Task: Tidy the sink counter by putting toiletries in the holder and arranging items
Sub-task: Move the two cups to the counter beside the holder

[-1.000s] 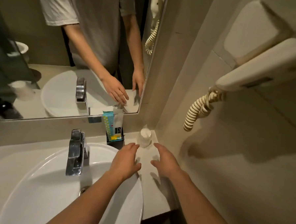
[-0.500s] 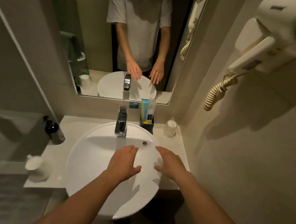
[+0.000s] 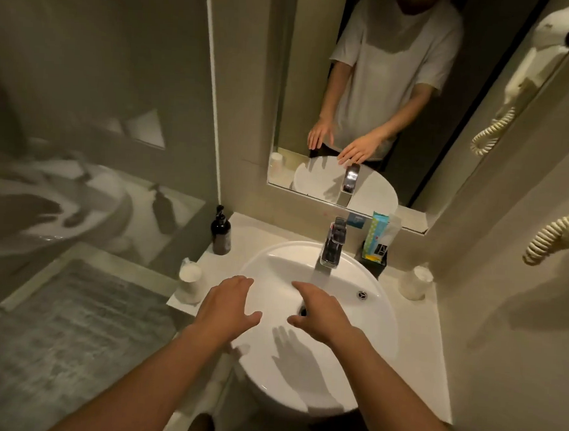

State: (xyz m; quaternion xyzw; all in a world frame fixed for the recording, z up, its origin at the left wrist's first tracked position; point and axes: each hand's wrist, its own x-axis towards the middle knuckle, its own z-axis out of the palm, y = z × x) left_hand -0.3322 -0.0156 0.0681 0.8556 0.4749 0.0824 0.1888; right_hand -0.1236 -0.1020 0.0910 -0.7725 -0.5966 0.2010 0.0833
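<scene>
Over the white basin (image 3: 370, 338), both hands hover palm-down with fingers loosely spread and nothing in them. The left hand (image 3: 226, 308) is above the basin's left rim and the right hand (image 3: 324, 317) is above the drain.

Just to the left of the left fingertips, a wrapped paper cup (image 3: 189, 284) stands upright at the front corner of the counter (image 3: 434, 358). A dark pump bottle (image 3: 221, 232) stands farther back on that side.

The black holder (image 3: 377, 265), with upright packets (image 3: 375, 235) already in it, sits behind the tap (image 3: 332, 247) toward the right. A second cup (image 3: 414, 284) stands beyond it by the wall.

The left hand looks the natural one for the near cup, since the right would have to cross over.
</scene>
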